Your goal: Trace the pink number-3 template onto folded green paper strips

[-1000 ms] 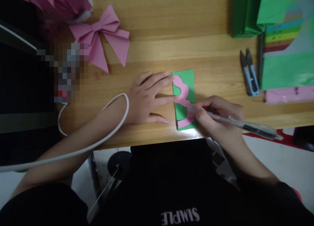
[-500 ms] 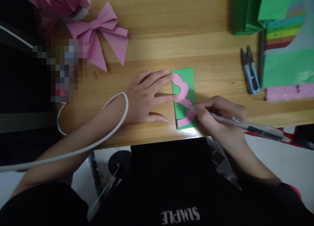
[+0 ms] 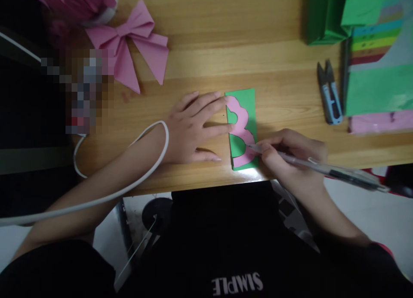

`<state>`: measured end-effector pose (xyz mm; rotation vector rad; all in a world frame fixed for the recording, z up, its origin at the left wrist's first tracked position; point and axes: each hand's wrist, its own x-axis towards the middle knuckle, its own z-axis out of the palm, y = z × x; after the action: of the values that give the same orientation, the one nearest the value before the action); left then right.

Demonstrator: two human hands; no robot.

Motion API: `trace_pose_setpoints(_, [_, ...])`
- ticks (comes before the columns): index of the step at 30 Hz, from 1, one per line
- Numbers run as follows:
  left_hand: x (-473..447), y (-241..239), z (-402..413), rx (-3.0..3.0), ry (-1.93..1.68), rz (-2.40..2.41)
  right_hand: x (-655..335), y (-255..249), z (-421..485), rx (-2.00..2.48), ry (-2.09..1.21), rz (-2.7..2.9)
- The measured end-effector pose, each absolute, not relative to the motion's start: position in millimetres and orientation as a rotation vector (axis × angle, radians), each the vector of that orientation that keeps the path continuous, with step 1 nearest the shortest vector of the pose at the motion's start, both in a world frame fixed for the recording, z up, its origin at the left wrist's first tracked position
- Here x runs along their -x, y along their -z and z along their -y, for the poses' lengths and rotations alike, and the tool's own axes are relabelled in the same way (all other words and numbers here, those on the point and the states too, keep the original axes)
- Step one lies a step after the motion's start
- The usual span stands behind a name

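A pink scalloped paper cutout [image 3: 240, 120] lies on a folded-looking green paper rectangle [image 3: 249, 100] near the table's front edge. My left hand [image 3: 192, 128] rests flat with spread fingers, two fingertips touching the left edge of the pink cutout. In my right hand [image 3: 292, 153] is a clear-barrelled pen [image 3: 322, 166], pinched close to its tip. The pen tip meets the lower part of the pink cutout, at the inner curve where pink borders green.
A pink paper bow [image 3: 124, 33] lies at the upper left, near a white cable [image 3: 142, 181] that loops over my left forearm. Blue thread snips [image 3: 332, 104] lie at the right, beside green paper packs [image 3: 377, 87] and a green paper bag [image 3: 325, 18].
My right hand and the pen have shifted slightly right and down, the tip moving a little along the inner curve. My left hand and the papers stay put.
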<state>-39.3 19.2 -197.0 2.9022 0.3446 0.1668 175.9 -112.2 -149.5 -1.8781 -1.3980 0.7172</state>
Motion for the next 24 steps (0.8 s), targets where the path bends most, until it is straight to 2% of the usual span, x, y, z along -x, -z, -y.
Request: trace_pose_setpoints(24, [38.7,196.8,-19.2,-2.835,-0.182,-0.348,-178.0,144.7,119.5,1.9,-0.737,1.518])
